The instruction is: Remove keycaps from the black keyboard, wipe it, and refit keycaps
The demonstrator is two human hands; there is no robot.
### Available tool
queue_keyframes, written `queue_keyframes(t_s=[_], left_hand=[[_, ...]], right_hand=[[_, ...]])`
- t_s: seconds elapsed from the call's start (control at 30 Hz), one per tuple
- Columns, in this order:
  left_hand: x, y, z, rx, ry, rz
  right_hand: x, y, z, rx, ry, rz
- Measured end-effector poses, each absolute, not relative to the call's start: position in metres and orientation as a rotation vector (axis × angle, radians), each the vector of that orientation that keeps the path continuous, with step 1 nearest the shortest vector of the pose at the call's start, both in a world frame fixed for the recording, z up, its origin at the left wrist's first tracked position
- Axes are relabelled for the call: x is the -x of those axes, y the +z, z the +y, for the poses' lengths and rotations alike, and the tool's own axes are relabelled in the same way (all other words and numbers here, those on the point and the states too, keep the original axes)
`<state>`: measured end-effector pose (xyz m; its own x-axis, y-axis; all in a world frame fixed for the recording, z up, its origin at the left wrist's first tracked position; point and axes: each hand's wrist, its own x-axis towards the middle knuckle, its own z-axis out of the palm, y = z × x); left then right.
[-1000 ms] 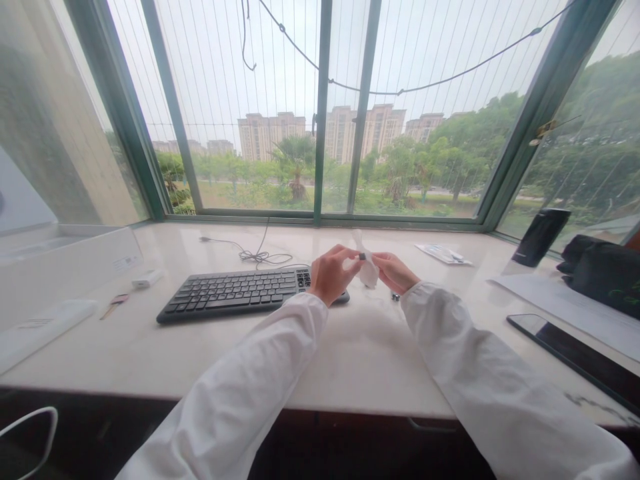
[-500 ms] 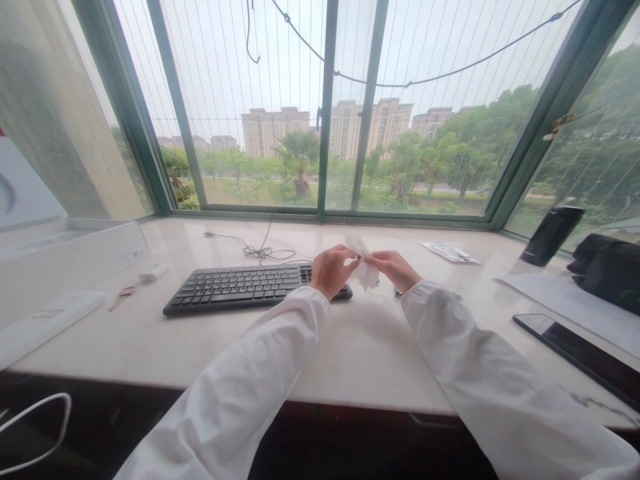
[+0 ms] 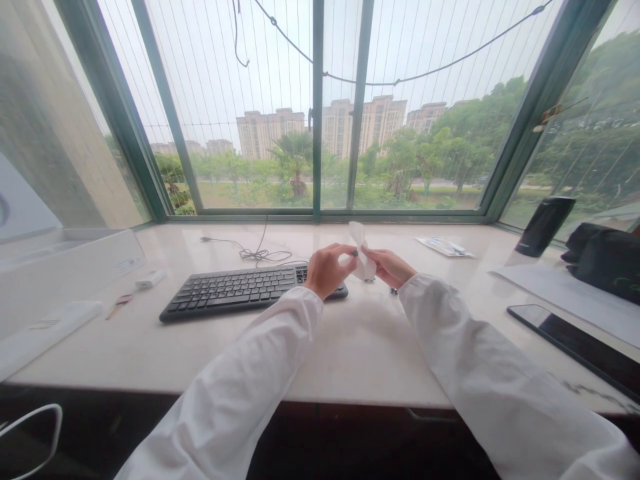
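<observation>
Polished stone surface [image 3: 350,353] lies under a window [image 3: 316,100] with green metal frames. On the left stands a smooth white box [image 3: 75,273], then a black keyboard [image 3: 230,293] with matte keys, and a thin black cable [image 3: 260,254] curls behind it. The left hand [image 3: 327,270], in a soft white sleeve [image 3: 235,380], is just above the keyboard's right end, and it pinches a tiny dark piece [image 3: 355,253] against a crumpled white tissue [image 3: 363,252]. The right hand [image 3: 393,267] pinches the tissue from the other side, held up above the surface. Further right are a cylindrical black flask [image 3: 545,227] and a glossy black phone [image 3: 570,340].
</observation>
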<state>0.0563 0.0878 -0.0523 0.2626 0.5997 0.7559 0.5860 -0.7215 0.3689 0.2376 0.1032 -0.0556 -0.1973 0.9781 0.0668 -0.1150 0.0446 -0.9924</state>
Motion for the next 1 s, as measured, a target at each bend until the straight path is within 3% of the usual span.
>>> queue_keyframes(t_s=[0.27, 1.0], left_hand=[[-0.058, -0.049, 0.082, -2.407, 1.521, 1.271], [-0.054, -0.032, 0.075, -2.376, 1.595, 0.925]], right_hand=[[-0.233, -0.057, 0.1, 0.812, 1.453, -1.387], [-0.241, -0.045, 0.1, 0.802, 1.366, -1.378]])
